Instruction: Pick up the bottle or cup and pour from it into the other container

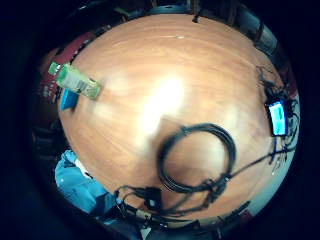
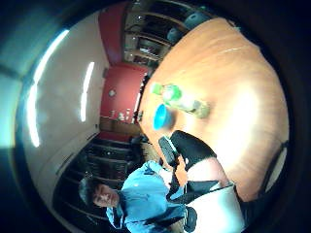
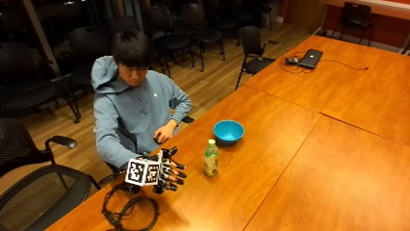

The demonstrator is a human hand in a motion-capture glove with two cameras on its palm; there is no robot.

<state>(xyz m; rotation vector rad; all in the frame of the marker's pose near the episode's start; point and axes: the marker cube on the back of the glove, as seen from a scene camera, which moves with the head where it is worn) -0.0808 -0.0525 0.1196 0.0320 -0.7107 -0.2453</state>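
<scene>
Here, hovering above the wooden table [image 3: 333, 159], just beside the green-capped bottle [image 3: 211, 158] but not touching it: the gloved right hand [image 3: 165, 172], fingers spread and nearly straight, holding nothing. Showing also in the thumb side palm view, as a black-gloved finger [image 2: 190, 145] pointing toward the bottle [image 2: 181, 101]. Standing upright on the table, a little apart from those fingers: the bottle, clear, with a green cap, a pale label and yellowish liquid inside. Sitting just behind the bottle, nearer to the table edge beside the person, close to it but apart: the blue bowl [image 3: 228, 131], open side up. Appearing in the little finger side palm view too, side by side near the table rim: the bottle [image 1: 78, 83] and the bowl [image 1: 68, 98]. Resting on the table edge by the person's chest: the bare left hand [image 3: 164, 133]. Lying on the table under and beside the gloved hand: a coil of black cable [image 3: 131, 210]. Lying far away on the other table part: a closed laptop [image 3: 311, 58].
</scene>
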